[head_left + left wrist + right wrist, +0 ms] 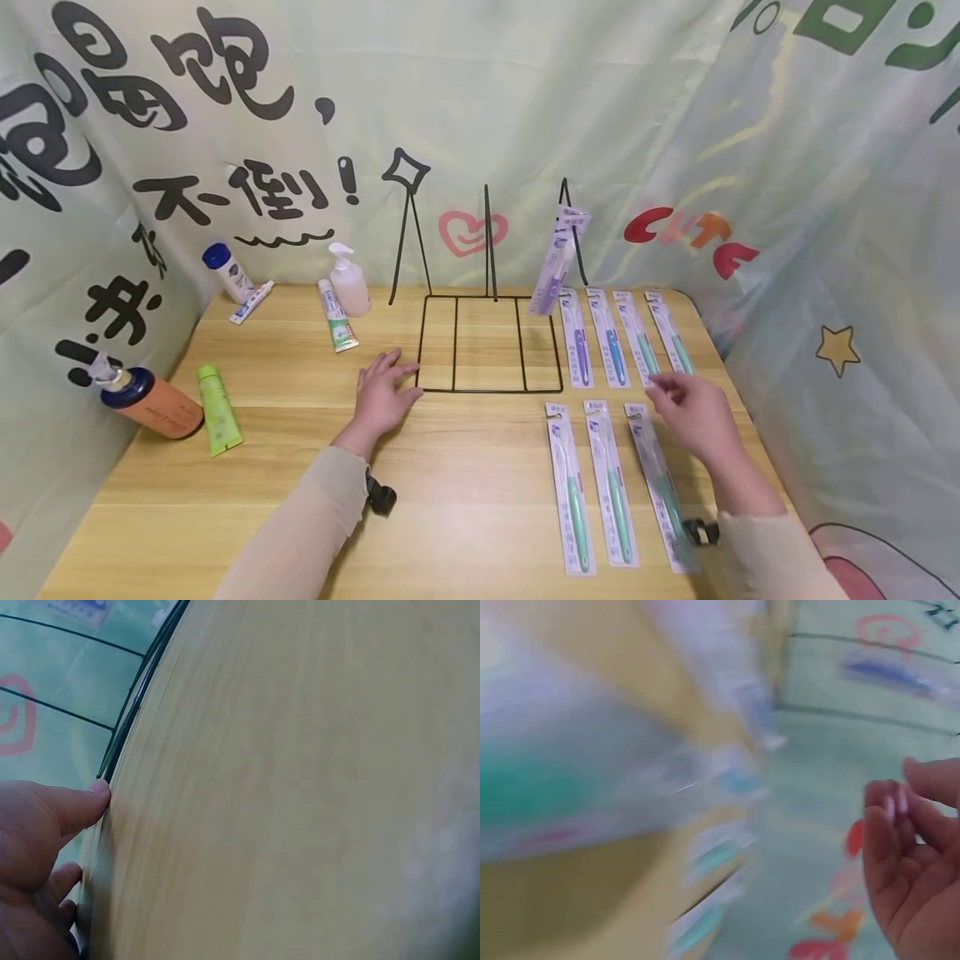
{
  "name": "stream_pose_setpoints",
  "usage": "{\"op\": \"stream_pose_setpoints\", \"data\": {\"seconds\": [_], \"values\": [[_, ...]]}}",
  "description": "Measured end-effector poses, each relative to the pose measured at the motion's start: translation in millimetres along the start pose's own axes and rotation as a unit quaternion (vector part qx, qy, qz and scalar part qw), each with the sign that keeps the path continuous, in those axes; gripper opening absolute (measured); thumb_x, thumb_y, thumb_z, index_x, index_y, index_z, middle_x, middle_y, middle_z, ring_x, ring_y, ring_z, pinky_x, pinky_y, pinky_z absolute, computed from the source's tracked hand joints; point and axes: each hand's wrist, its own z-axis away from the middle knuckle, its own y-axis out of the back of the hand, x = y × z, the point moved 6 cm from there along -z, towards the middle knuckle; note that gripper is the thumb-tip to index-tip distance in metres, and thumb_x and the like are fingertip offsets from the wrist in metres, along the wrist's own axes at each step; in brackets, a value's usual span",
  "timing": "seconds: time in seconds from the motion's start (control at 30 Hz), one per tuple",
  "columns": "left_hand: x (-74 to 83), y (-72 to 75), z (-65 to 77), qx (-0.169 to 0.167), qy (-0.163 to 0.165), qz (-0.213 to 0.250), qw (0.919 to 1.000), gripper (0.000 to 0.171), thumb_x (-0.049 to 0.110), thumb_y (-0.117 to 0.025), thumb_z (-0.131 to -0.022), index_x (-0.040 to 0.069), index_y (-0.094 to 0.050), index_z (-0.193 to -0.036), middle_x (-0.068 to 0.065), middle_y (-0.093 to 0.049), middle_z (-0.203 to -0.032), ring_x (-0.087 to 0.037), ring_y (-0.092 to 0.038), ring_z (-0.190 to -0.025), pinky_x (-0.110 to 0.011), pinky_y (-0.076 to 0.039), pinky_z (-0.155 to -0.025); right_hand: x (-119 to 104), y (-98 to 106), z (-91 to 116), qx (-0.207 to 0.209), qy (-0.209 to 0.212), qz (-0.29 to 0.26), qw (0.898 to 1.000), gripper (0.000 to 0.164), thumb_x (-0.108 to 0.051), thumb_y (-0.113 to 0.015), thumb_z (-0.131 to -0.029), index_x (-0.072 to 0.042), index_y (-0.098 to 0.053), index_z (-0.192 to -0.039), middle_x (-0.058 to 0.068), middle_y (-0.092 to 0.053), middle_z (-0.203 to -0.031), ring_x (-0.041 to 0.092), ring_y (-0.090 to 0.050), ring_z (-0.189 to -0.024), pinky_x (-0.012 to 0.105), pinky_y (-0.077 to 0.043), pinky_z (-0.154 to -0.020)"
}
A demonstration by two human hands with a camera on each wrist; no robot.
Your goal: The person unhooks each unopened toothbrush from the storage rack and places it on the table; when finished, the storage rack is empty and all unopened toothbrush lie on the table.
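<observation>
In the head view my left hand (384, 396) rests on the table with fingers spread, at the left front corner of a black wire rack (487, 391). In the left wrist view its thumb touches the rack's wire (124, 739). My right hand (693, 417) is over the right side of the table, between the back and front rows of packaged toothbrushes. Its fingers are loosely curled with nothing in them, as the right wrist view shows. Nearest to it lies a green toothbrush pack (663, 492). One purple toothbrush pack (555, 267) hangs on the rack's right prong.
Several toothbrush packs, including a blue one (609, 342), lie behind the front row. To the left stand a pump bottle (350, 287), a toothpaste tube (337, 317), a blue-capped bottle (228, 273), an orange bottle (161, 406) and a green tube (219, 412). Printed curtains (525, 100) enclose the table.
</observation>
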Motion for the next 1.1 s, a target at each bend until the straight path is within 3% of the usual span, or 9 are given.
{"op": "stream_pose_setpoints", "data": {"seconds": [0.1,0.2,0.4,0.57,0.77,1.1], "values": [[0.2,1.1,0.9,-0.002,0.002,-0.001,1.0,0.048,0.023,-0.079,-0.096,0.007,-0.067,-0.14,-0.018,-0.032,-0.17,-0.044,-0.017,-0.159,-0.066,0.004,-0.126,-38,8,-23,0.03,0.019,-0.069,0.997,0.04,-0.03,-0.064,-0.108,0.0,-0.068,-0.134,0.017,-0.069,-0.108,0.028,-0.064,-0.089,0.021,-0.055,-0.064],[1.5,2.2,0.9,-0.003,0.003,-0.002,1.0,0.048,0.023,-0.079,-0.096,0.007,-0.067,-0.14,-0.018,-0.032,-0.17,-0.044,-0.017,-0.159,-0.066,0.004,-0.126,-71,10,-47,0.056,0.023,-0.149,0.987,0.039,-0.03,-0.065,-0.107,-0.004,-0.068,-0.135,0.014,-0.068,-0.114,0.027,-0.066,-0.096,0.016,-0.056,-0.072],[3.2,2.4,1.5,-0.007,0.002,-0.006,1.0,0.048,0.023,-0.078,-0.097,0.006,-0.067,-0.14,-0.019,-0.032,-0.17,-0.045,-0.017,-0.159,-0.067,0.003,-0.126,-111,-5,-92,0.091,0.034,-0.263,0.96,0.031,-0.019,-0.069,-0.105,-0.002,-0.072,-0.13,0.013,-0.072,-0.115,0.019,-0.068,-0.095,0.023,-0.059,-0.084],[2.2,1.8,1.6,-0.008,0.004,-0.011,0.9999,0.048,0.023,-0.078,-0.097,0.006,-0.067,-0.141,-0.019,-0.031,-0.17,-0.044,-0.017,-0.159,-0.067,0.002,-0.126,-125,-21,-111,0.112,0.043,-0.274,0.954,0.025,-0.012,-0.073,-0.102,0.003,-0.075,-0.122,0.013,-0.074,-0.109,0.01,-0.063,-0.089,0.02,-0.053,-0.078],[1.7,1.6,0.2,0.003,-0.005,-0.009,0.9999,0.047,0.02,-0.08,-0.096,0.005,-0.068,-0.138,-0.02,-0.034,-0.169,-0.046,-0.02,-0.158,-0.07,-0.001,-0.125,-130,-29,-115,0.151,0.065,-0.303,0.939,0.02,-0.007,-0.075,-0.099,0.007,-0.076,-0.113,0.021,-0.074,-0.106,0.009,-0.062,-0.082,0.02,-0.051,-0.073],[1.1,1.4,-0.4,0.003,-0.004,-0.007,1.0,0.046,0.021,-0.08,-0.096,0.005,-0.069,-0.138,-0.02,-0.034,-0.169,-0.046,-0.02,-0.158,-0.07,-0.001,-0.125,-133,-33,-114,0.136,0.059,-0.314,0.938,0.023,-0.012,-0.075,-0.1,0.004,-0.075,-0.116,0.007,-0.071,-0.099,0.014,-0.063,-0.087,0.023,-0.052,-0.076]]}}
